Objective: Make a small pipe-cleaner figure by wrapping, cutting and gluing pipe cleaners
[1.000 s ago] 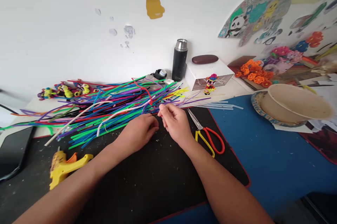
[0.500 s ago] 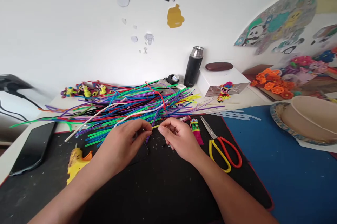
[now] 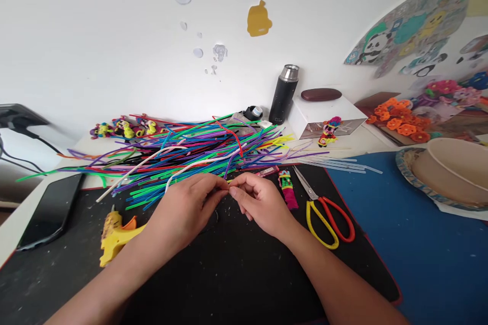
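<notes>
My left hand and my right hand meet fingertip to fingertip over a black mat. Both are pinched closed on something thin and dark that I cannot make out clearly; a thin dark strand curls under the left hand. Just beyond the fingers lies a wide pile of coloured pipe cleaners. A small pipe-cleaner figure lies right of my right hand, and scissors with one red and one yellow handle lie beyond it.
A yellow glue gun and a black phone lie at the left. A black flask, a white box, a woven hat and orange craft flowers stand at the back and right. Small figures sit far left.
My hands have drawn together until the fingertips touch. The view shifted left and down, and the small figure beside the scissors came into sight.
</notes>
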Action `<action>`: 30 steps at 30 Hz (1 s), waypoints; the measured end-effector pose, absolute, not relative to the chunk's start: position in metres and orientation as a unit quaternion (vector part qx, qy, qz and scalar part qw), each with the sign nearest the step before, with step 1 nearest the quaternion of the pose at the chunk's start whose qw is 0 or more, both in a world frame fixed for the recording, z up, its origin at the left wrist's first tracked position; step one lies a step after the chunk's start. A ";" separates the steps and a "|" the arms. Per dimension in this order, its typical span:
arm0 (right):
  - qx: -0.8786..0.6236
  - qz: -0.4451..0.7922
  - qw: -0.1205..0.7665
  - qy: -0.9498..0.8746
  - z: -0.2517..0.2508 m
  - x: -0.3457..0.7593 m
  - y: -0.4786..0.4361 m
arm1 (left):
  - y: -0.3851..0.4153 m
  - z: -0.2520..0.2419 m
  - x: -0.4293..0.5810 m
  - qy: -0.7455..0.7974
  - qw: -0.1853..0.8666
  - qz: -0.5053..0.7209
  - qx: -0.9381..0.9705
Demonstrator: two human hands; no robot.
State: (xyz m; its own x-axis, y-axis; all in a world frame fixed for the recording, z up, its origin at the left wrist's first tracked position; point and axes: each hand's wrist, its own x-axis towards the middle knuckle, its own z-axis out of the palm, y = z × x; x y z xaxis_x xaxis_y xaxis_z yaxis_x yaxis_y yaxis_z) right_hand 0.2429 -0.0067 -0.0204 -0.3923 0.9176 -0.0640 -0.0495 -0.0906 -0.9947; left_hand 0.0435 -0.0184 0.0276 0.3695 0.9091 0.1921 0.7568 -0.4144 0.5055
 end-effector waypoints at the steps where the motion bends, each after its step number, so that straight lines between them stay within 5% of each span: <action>1: -0.393 0.626 0.387 -0.552 -0.020 0.243 -0.007 | -0.019 0.028 0.044 0.516 0.176 0.227 0.807; 30: -0.403 0.628 0.411 -0.523 -0.023 0.242 -0.006 | -0.017 0.039 0.039 0.524 0.249 0.241 0.778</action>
